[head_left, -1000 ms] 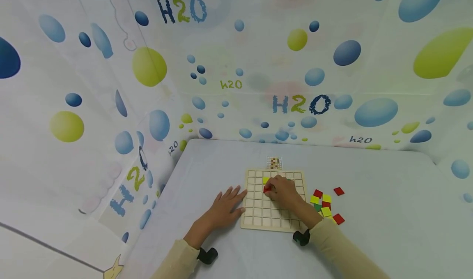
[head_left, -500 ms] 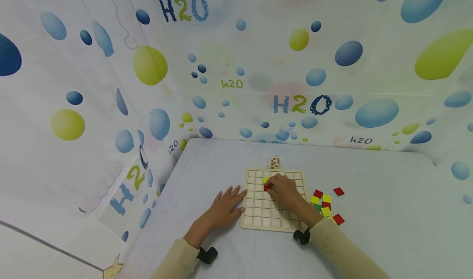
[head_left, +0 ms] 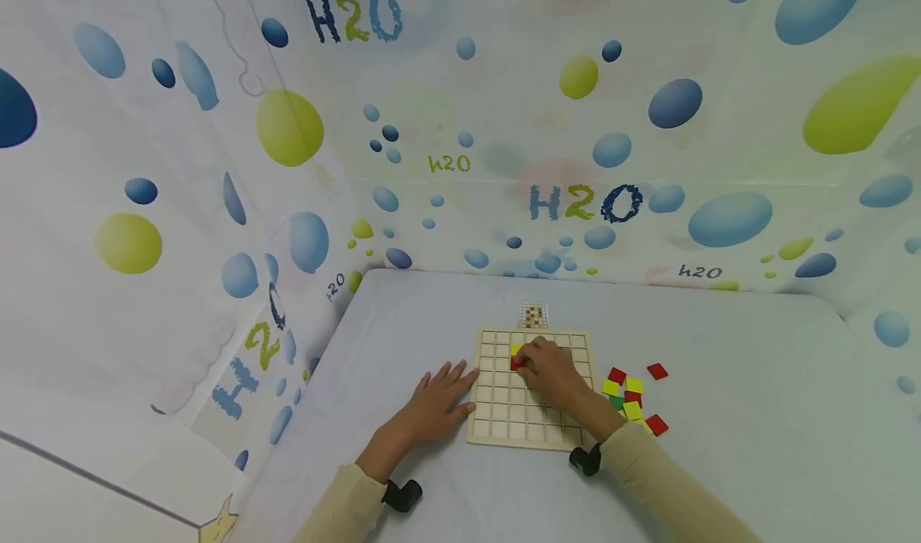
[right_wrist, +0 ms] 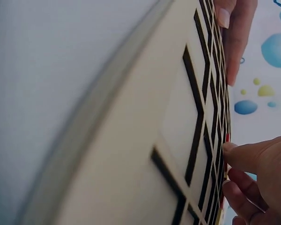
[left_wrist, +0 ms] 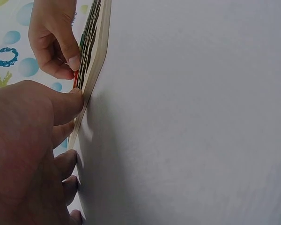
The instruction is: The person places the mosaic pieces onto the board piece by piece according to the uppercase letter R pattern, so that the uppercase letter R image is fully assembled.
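A wooden grid board [head_left: 496, 429] lies on the white-covered table. My right hand [head_left: 552, 373] is over its upper middle, thumb and fingertips pinching a square red tile [head_left: 516, 364] at a cell just below a yellow tile [head_left: 516, 349]. The hand hides several cells to the right. In the right wrist view, my thumb [right_wrist: 248, 157] is against the red tile's thin edge. My left hand [head_left: 434, 405] rests flat on the table with fingers spread, its thumb and index fingertip at the board's left edge; the left wrist view shows that thumb [left_wrist: 68, 105] touching the rim.
Several loose red, yellow and green tiles [head_left: 632, 410] lie right of the board, beside my right forearm. One red tile [head_left: 657, 371] sits a little apart. Behind the board is a small printed pattern card [head_left: 533, 316]. A cloth wall with printed bubbles [head_left: 612, 150] closes off the back.
The red tile has moved slightly away from me, up to the yellow one, with my right fingers on it throughout. My left hand has stayed in place.
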`<state>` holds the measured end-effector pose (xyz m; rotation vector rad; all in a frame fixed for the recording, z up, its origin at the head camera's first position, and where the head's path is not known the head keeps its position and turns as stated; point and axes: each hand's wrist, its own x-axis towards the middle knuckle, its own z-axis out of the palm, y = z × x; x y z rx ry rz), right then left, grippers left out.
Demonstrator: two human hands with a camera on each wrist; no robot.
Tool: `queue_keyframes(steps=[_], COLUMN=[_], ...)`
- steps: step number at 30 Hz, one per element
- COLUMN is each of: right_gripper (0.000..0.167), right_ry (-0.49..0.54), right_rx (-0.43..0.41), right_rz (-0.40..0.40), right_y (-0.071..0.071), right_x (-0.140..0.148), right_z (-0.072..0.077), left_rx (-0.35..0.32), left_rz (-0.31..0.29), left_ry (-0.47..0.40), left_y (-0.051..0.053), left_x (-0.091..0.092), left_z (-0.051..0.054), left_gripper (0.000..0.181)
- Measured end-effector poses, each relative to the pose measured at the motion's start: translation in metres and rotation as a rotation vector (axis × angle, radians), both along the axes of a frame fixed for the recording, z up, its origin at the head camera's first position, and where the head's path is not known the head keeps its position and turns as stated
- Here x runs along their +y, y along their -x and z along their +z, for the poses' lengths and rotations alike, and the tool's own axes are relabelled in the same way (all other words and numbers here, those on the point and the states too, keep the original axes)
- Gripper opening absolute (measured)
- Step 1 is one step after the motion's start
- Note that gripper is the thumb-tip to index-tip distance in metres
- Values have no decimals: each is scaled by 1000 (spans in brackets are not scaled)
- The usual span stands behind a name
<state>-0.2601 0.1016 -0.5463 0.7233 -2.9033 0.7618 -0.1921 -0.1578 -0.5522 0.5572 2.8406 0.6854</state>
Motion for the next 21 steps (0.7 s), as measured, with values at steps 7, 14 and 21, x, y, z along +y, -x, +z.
queue_keyframes(steps=[7,14,21], right_gripper=[11,21,43], right_ry=[11,54,6], right_rx=[-7,-66,-29], right_rz=[11,-86,-245], right_y=[-2,-2,-11], right_x=[7,48,101], right_z=[7,17,20], left_rx=[-10,13,17], left_rz=[1,-3,-3], left_ry=[-15,-2,21], left_y=[1,1,2], left_x=[1,2,0], left_z=[4,1,-1], left_gripper=[61,61,61])
